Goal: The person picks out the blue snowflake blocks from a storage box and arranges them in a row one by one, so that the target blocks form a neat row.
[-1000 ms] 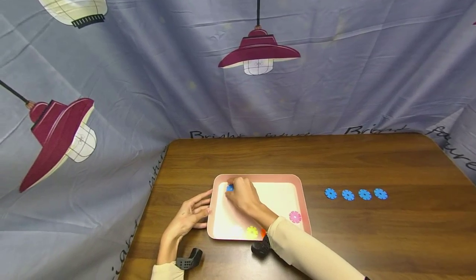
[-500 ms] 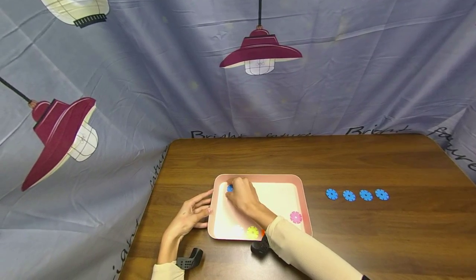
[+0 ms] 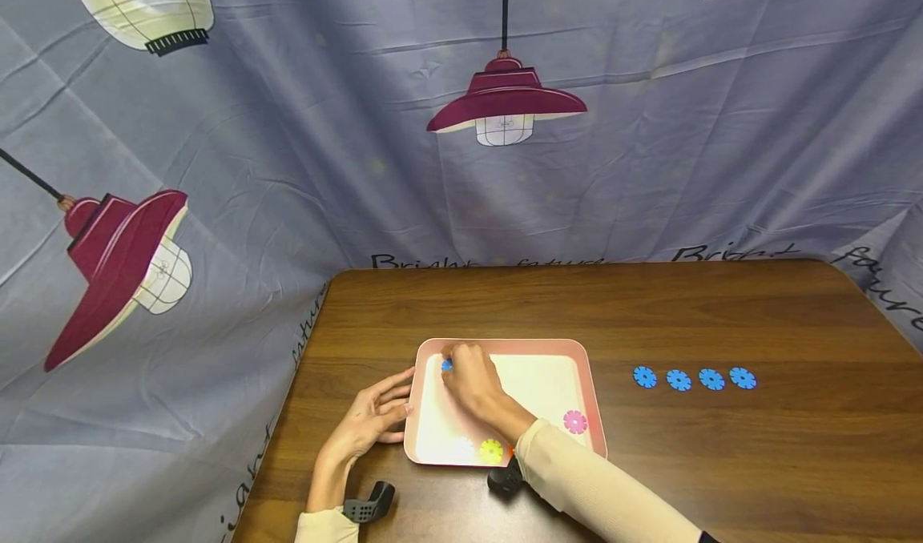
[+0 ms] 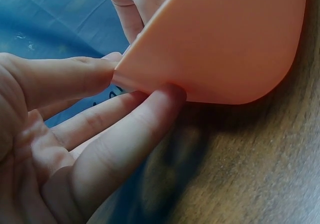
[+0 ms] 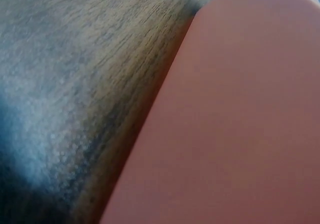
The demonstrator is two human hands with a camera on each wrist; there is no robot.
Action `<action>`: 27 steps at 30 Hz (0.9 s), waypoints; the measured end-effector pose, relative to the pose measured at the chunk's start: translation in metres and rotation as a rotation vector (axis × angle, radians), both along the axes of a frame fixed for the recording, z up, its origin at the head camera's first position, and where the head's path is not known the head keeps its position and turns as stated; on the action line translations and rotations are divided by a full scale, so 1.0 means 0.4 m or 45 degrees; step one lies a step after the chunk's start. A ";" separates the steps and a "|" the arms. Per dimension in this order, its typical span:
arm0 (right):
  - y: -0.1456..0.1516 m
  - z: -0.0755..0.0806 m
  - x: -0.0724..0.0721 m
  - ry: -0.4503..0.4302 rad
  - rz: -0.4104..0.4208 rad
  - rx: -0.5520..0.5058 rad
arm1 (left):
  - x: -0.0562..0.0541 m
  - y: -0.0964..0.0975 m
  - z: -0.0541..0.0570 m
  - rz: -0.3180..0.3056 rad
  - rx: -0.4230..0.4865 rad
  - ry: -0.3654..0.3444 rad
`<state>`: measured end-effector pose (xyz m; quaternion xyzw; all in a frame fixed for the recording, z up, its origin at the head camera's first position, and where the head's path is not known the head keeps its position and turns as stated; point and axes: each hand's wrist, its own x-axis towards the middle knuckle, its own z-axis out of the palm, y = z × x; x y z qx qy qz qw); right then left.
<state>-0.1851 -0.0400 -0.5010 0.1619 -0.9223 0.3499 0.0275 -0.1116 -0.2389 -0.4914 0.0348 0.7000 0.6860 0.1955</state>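
A pink tray [image 3: 530, 346] with a pale inside sits on the wooden table. My left hand [image 3: 369, 419] is at its left side; in the left wrist view straight fingers [image 4: 125, 139] press against the outer wall and rim. My right hand [image 3: 472, 379] reaches across the tray, its curled fingers pinching a blue notched interlocking disc [image 3: 446, 365] in the far left corner. The hand partly covers that disc. Along the tray's near side lie a yellow disc [image 3: 491, 451] and an orange disc [image 3: 511, 452] partly hidden by the right wrist. A pink disc [image 3: 574, 422] lies at the right.
Several blue discs [image 3: 679, 380] lie in a row on the table [image 3: 692, 311] right of the tray. A lamp-print curtain [image 3: 324, 126] hangs behind and left of the table. The tray's outer wall [image 5: 220, 114] fills much of the right wrist view.
Both hands stay in place, the right still pinching the blue disc in the tray corner. The whole head view has shifted very slightly.
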 end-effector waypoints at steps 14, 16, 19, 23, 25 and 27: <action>0.025 0.012 0.002 -0.015 0.033 -0.062 | -0.003 0.005 0.005 -0.009 -0.002 0.002; 0.032 0.020 0.004 -0.019 0.042 -0.077 | -0.003 0.005 0.006 -0.005 -0.009 0.005; 0.044 0.030 0.006 -0.004 0.036 -0.088 | -0.002 0.006 0.005 0.004 -0.012 0.002; 0.064 0.041 0.007 -0.005 0.021 -0.110 | -0.001 0.006 0.000 0.013 -0.016 -0.013; 0.076 0.048 0.008 -0.014 0.019 -0.138 | -0.001 0.005 -0.001 0.015 -0.013 -0.016; 0.088 0.054 0.006 -0.003 0.018 -0.161 | 0.001 0.005 -0.002 0.019 -0.015 -0.012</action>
